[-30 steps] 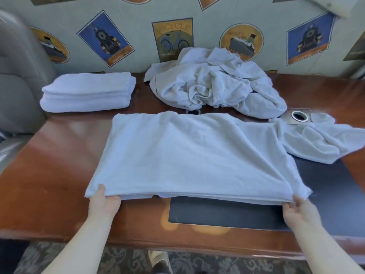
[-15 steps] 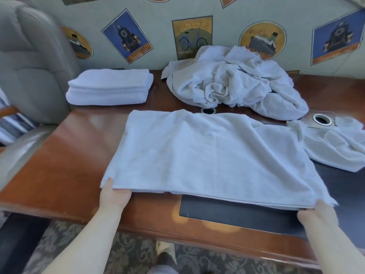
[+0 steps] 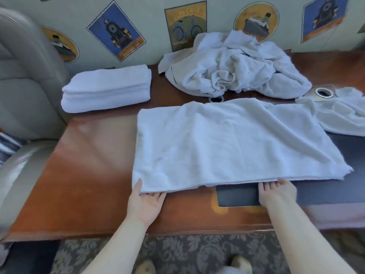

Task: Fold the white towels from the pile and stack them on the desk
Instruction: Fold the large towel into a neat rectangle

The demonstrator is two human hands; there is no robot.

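Right hand (image 3: 276, 194) has shifted inward along the near edge of the half-folded towel (image 3: 227, 143) at centre frame — both it and left hand (image 3: 147, 201) slide straight fingers beneath. Folded stack (image 3: 106, 89) upper left, pile (image 3: 235, 64) top centre — desk (image 3: 88, 165) beneath.

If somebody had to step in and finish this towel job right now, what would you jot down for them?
Left hand: palm up at the near left corner of the half-folded towel, fingertips slipped under its edge, thumb against the corner.
Right hand: at the middle of the near edge, fingertips tucked under it.
That towel lies flat on the desk, partly over the dark desk mat.
Done: a folded stack at the back left.
Left: finish folding this towel, stack it, then take the crumpled pile by the wall and the loose towel at the right.
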